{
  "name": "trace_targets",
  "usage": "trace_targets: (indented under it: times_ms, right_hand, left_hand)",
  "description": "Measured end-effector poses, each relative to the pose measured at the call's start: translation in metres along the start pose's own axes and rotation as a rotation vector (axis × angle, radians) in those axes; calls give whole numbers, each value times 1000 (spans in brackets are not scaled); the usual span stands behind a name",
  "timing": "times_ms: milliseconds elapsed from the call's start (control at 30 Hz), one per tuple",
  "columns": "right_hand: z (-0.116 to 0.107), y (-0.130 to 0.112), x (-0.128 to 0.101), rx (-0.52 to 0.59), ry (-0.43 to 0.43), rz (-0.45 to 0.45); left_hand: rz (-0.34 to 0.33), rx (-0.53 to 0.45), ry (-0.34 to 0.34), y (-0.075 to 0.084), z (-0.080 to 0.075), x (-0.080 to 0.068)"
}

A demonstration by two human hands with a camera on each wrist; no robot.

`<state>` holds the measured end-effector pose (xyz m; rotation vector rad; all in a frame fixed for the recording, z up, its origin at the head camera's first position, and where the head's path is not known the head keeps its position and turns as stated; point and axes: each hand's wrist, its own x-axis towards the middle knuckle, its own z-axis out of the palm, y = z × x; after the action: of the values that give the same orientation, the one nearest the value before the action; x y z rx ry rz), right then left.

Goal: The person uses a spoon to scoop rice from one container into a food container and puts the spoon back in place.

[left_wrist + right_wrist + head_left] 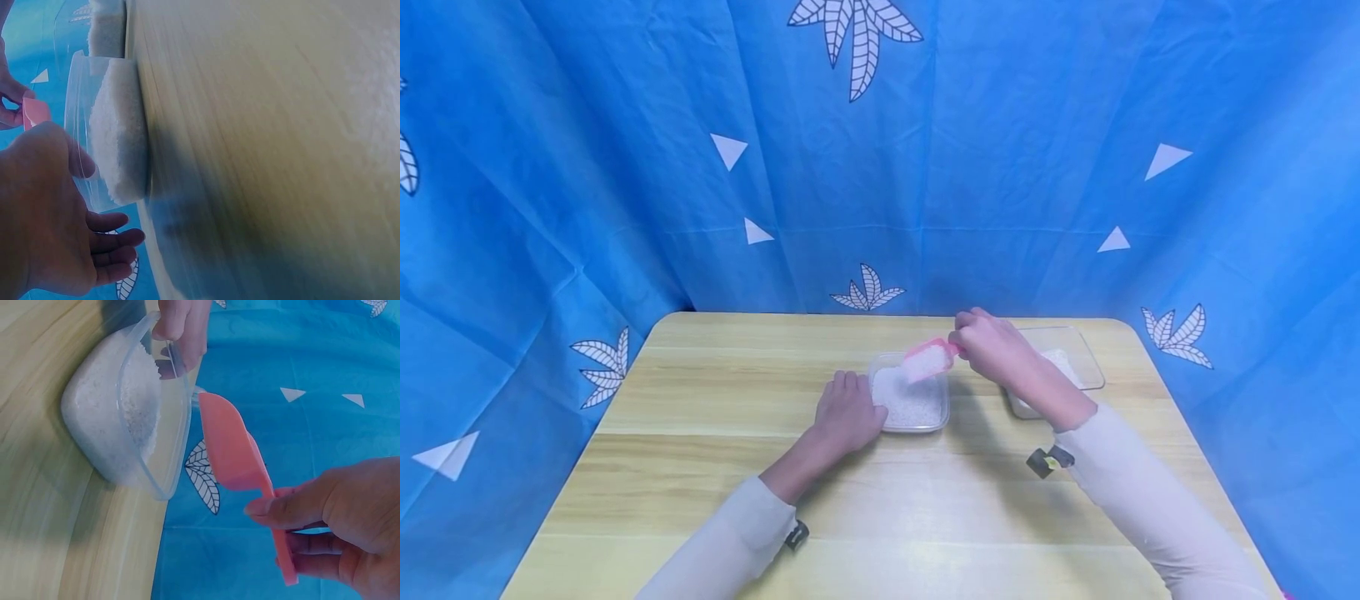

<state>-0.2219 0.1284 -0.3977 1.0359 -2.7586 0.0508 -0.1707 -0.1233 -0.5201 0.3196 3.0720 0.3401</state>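
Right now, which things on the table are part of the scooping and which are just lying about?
In use:
pink scoop, loaded with white grains, held by the right hand
near container of grains, steadied by the left hand
far container, also holding grains

Lying about:
blue backdrop cloth
wooden table, only as support

A light wooden table fills the lower half of the frame. At its centre sits a clear plastic container of white grains; right of it, another clear container, partly hidden.

Loaded pink scoop above rice tub
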Motion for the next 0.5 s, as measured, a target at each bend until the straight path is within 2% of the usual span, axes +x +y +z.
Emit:
trace_targets:
  times_ms: [500]
  right_hand:
    - [6, -11, -8, -57, 59, -50]
  left_hand:
    - [0, -3, 11, -1, 3, 1]
